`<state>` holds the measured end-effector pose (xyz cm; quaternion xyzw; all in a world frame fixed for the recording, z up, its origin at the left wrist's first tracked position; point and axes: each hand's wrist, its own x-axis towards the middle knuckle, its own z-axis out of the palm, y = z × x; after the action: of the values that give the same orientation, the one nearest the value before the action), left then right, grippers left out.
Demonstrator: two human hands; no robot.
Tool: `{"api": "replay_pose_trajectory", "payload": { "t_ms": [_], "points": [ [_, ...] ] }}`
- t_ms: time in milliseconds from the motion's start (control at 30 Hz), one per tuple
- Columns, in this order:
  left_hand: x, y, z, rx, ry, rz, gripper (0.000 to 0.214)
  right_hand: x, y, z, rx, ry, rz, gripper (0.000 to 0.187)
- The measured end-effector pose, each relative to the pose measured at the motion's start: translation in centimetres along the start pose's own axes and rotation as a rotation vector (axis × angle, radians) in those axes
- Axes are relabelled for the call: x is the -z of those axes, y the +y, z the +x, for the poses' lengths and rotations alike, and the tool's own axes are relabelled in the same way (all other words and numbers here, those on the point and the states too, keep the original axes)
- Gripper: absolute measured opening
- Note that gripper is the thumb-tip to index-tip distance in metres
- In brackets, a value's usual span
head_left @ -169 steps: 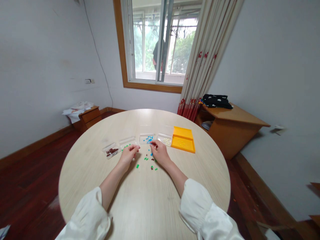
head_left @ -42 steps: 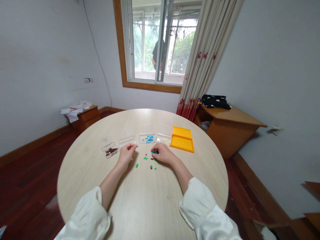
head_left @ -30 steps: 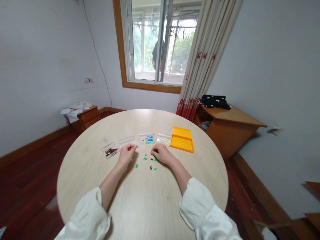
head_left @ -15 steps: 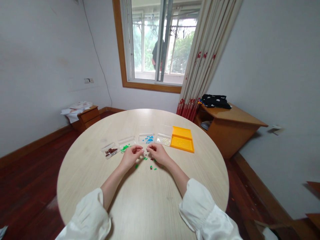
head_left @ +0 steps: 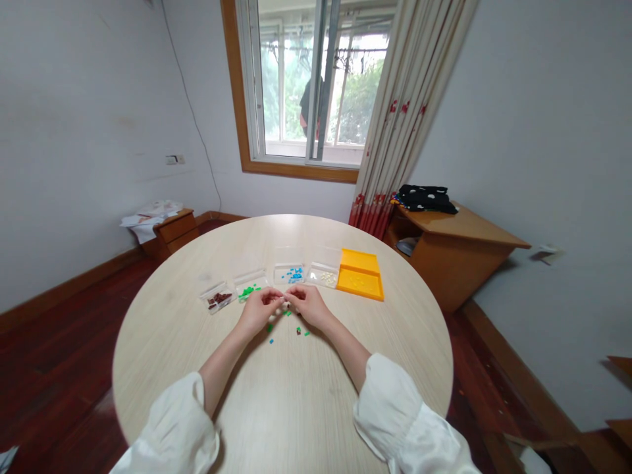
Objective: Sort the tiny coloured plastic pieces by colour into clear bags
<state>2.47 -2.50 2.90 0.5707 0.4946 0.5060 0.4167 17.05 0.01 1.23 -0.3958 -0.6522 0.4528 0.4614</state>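
Above the middle of the round table, my left hand point(head_left: 261, 312) and my right hand point(head_left: 309, 307) meet at the fingertips. Both are closed in a pinch, and whatever lies between the fingers is too small and too covered to name. Just below them, loose green pieces point(head_left: 307, 334), a dark brown piece point(head_left: 298, 332) and a blue piece point(head_left: 271, 341) are scattered on the tabletop. Behind my left hand stands a clear box of green pieces point(head_left: 248, 291). A clear box of blue pieces point(head_left: 295, 274) is behind the fingertips.
The round table point(head_left: 276, 408) carries a clear box of brown pieces point(head_left: 219, 300) at left, cream pieces point(head_left: 328, 278) in another box and an open yellow case point(head_left: 363, 294) at right. A wooden desk point(head_left: 459, 230) with dark cloth stands beyond the right edge.
My right hand has moved slightly left, so its fingertips now touch those of my left hand. A blue piece now shows on the table below my left hand.
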Motion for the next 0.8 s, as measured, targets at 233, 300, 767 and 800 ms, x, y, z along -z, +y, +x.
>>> {"api": "replay_pose_trajectory", "payload": {
  "t_ms": [233,300,767,800],
  "points": [
    [1.0,-0.3,0.4,0.003,0.05,0.102,0.029,0.5,0.5,0.2,-0.058,0.064,0.026,0.015],
    [1.0,-0.4,0.5,-0.001,0.04,0.143,0.031,0.6,0.6,0.2,-0.04,0.091,0.017,0.014],
    [0.9,-0.7,0.5,-0.019,0.064,0.222,0.031,1.5,0.5,2.6,-0.011,0.212,-0.037,0.041],
    [0.9,-0.8,0.6,-0.017,0.07,0.222,0.031,1.6,0.4,2.5,-0.008,0.209,-0.079,0.042]
  ]
}}
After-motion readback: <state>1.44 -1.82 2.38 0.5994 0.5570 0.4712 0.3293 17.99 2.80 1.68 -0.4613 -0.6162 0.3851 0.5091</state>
